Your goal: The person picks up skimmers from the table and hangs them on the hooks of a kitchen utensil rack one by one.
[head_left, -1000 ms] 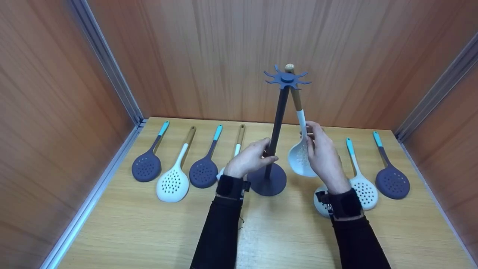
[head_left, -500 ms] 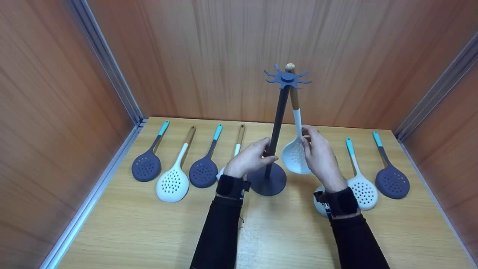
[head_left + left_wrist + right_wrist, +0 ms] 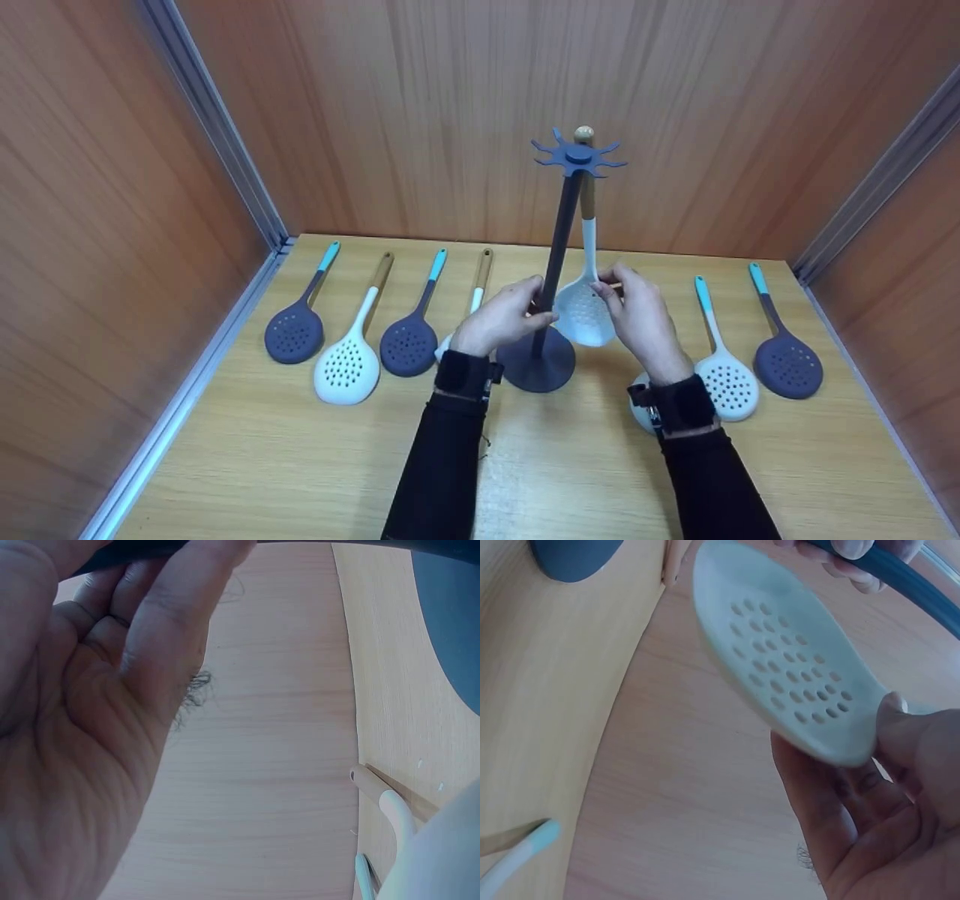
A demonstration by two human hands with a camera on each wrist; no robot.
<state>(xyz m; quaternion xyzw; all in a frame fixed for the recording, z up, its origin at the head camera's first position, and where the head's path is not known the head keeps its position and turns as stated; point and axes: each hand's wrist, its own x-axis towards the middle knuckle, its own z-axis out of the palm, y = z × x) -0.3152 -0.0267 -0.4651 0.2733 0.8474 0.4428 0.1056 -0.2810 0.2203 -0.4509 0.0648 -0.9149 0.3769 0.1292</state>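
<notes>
Both hands at the utensil stand, mid-table toward the back edge.

Hidden or unclear: the right forearm covers most of a white skimmer [image 3: 643, 409] near the table's right edge; a second one [image 3: 475, 300] lies largely behind the left hand [image 3: 501, 321]. The wrist views show mostly palm. The table [image 3: 300, 465] is pale wood-grain laminate, enclosed by brown wood-look panels with grey metal corner strips. The stand [image 3: 561, 247] is dark matte, with a round base, slim pole and star-shaped slotted top. The left hand's fingers curl round the pole. The right hand [image 3: 641, 322] pinches the rim of the hanging skimmer [image 3: 583, 311], a white perforated oval bowl with a wooden handle lodged in the top. Other skimmers, dark and white, lie in a row along the back edge.
</notes>
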